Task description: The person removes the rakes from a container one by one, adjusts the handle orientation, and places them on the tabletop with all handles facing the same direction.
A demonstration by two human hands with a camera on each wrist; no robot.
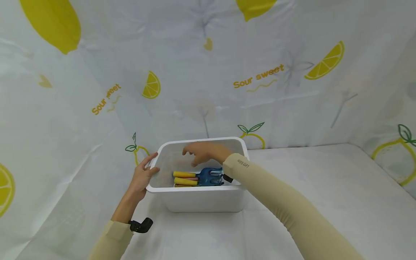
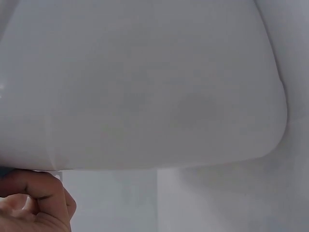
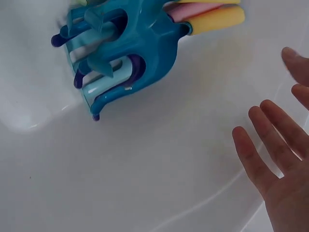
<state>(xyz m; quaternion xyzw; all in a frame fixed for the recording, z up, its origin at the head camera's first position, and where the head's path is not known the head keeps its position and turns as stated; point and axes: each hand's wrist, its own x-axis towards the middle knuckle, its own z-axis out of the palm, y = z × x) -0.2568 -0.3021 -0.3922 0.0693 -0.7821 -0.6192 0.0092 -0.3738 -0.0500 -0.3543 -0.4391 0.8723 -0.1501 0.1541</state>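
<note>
A white plastic bin (image 1: 201,200) stands on the white-covered table. My left hand (image 1: 141,178) grips its left rim, thumb over the edge and fingers outside; in the left wrist view the curled fingers (image 2: 41,193) show beside the bin wall. Inside, on the bin floor, lies a blue-teal plastic piece (image 3: 154,48) with several prongs and dark purple tips. Yellow rods (image 1: 185,174) and a pink rod (image 3: 194,10) extend from its left side in the head view. Above the bin's inside hovers my right hand (image 1: 203,152), fingers spread, holding nothing and apart from the plastic piece.
White cloth with printed lemons (image 1: 256,7) hangs behind and at the sides. The table surface (image 1: 318,191) extends to the right of the bin and toward me. A black wrist camera (image 1: 141,225) sits on my left wrist.
</note>
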